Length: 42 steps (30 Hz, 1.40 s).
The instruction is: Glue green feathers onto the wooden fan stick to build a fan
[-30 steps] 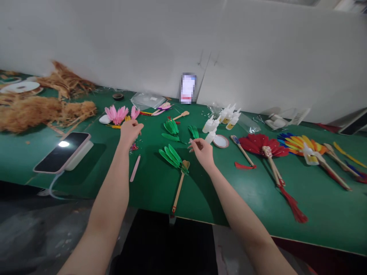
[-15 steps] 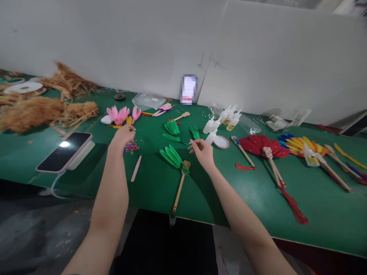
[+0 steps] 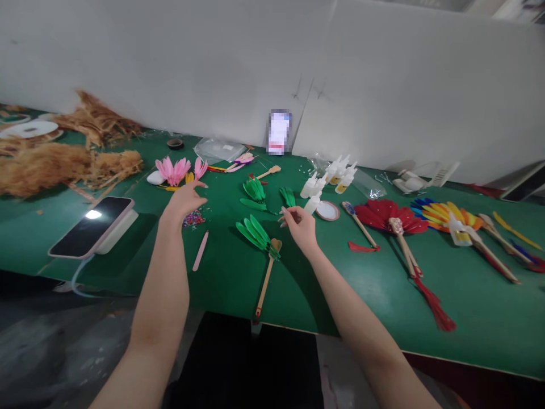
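My left hand [image 3: 185, 201] hovers with thumb and fingers apart, holding nothing, just above a small pile of coloured beads [image 3: 195, 219] and near pink feathers [image 3: 172, 170]. My right hand [image 3: 300, 227] is pinched at the lower end of a small green feather bunch [image 3: 288, 196]; whether something thin is between the fingertips is too small to tell. Between the hands, a wooden stick with a rounded head [image 3: 265, 284] lies with green feathers [image 3: 254, 232] fanned at its top. Another green feather bunch [image 3: 254, 192] lies behind it. A pink tool [image 3: 200, 250] rests at the left.
Glue bottles [image 3: 313, 186] and a round lid [image 3: 327, 211] stand beyond my right hand. A red feather fan [image 3: 390, 217] and a yellow one [image 3: 451, 215] lie at the right. At the left are a phone [image 3: 91, 227] and brown fibre [image 3: 46, 167].
My left hand's thumb and fingers have spread apart over the beads. My right hand has stayed nearly in place. The whole view has shifted slightly.
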Each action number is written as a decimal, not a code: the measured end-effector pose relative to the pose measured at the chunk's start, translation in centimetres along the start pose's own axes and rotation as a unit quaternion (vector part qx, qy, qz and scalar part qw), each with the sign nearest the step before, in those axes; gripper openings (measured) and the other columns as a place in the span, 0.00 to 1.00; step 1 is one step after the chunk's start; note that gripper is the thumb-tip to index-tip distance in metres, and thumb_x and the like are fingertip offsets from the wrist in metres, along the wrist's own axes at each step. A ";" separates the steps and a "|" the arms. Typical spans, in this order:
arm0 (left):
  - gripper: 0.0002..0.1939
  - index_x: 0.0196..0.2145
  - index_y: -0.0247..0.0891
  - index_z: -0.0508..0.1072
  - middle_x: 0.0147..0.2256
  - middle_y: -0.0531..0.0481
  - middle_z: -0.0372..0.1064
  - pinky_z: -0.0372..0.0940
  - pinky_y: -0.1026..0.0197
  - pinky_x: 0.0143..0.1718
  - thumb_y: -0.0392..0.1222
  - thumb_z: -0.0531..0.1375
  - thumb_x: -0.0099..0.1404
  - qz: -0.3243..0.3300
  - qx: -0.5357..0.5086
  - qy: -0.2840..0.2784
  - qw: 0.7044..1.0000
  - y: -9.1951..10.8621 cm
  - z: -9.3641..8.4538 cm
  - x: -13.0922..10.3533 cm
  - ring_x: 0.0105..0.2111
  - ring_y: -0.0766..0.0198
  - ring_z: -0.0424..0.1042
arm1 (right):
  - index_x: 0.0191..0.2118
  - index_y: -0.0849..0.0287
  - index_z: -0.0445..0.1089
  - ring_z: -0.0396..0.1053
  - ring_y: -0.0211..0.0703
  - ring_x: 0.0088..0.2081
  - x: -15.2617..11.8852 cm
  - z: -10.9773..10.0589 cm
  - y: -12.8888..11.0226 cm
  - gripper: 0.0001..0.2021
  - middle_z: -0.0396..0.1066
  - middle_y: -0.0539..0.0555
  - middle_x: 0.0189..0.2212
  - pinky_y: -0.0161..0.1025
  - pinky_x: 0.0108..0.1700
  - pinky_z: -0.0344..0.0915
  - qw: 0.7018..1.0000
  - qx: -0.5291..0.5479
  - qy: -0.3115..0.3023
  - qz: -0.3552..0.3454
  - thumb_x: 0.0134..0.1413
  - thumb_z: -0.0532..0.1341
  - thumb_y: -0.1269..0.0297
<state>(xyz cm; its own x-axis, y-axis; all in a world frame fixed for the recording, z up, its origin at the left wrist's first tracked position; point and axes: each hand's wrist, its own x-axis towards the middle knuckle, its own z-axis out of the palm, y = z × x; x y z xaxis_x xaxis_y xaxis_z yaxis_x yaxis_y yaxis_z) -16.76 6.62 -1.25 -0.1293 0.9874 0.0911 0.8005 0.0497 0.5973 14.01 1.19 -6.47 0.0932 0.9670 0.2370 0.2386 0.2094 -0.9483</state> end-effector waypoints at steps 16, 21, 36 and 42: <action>0.13 0.40 0.36 0.73 0.35 0.47 0.72 0.62 0.59 0.40 0.37 0.62 0.54 0.097 -0.062 -0.108 0.988 3.6 8.4 0.3 0.33 0.61 0.68 | 0.49 0.58 0.70 0.68 0.53 0.50 -0.6 0.7 1.1 0.17 0.73 0.61 0.47 0.52 0.52 0.66 0.969 -0.214 -0.060 -0.111 0.52 0.60 0.68; 0.05 0.28 0.36 0.76 0.29 0.49 0.70 0.60 0.60 0.36 0.35 0.60 0.54 0.096 -0.094 -0.143 0.981 4.0 7.3 -0.2 0.29 0.63 0.66 | 0.50 0.59 0.70 0.68 0.52 0.50 -0.6 0.6 1.0 0.16 0.73 0.60 0.46 0.50 0.52 0.67 0.953 -0.265 -0.059 -0.133 0.55 0.59 0.67; 0.17 0.41 0.38 0.74 0.36 0.48 0.68 0.62 0.61 0.38 0.47 0.63 0.56 0.134 -0.262 -0.218 0.931 5.8 5.3 -1.7 0.35 0.64 0.67 | 0.54 0.63 0.68 0.66 0.54 0.44 -0.7 0.4 0.4 0.19 0.72 0.62 0.42 0.50 0.47 0.66 0.916 -0.359 -0.086 -0.161 0.55 0.60 0.68; 0.17 0.42 0.40 0.73 0.35 0.50 0.65 0.60 0.64 0.32 0.47 0.64 0.56 0.143 -0.341 -0.190 0.909 7.1 5.2 -2.4 0.31 0.68 0.64 | 0.35 0.59 0.77 0.67 0.52 0.39 -0.4 0.2 -0.3 0.07 0.73 0.60 0.35 0.48 0.44 0.66 0.927 -0.346 -0.056 -0.135 0.56 0.60 0.67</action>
<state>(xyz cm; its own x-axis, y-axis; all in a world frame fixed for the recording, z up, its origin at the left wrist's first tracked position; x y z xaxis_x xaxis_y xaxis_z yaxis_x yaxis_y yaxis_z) -7.72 5.35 -1.41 0.3429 0.9323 0.1153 0.2034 -0.1935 0.9598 13.73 0.78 -6.36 -0.1515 0.9104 0.3850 0.8056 0.3394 -0.4856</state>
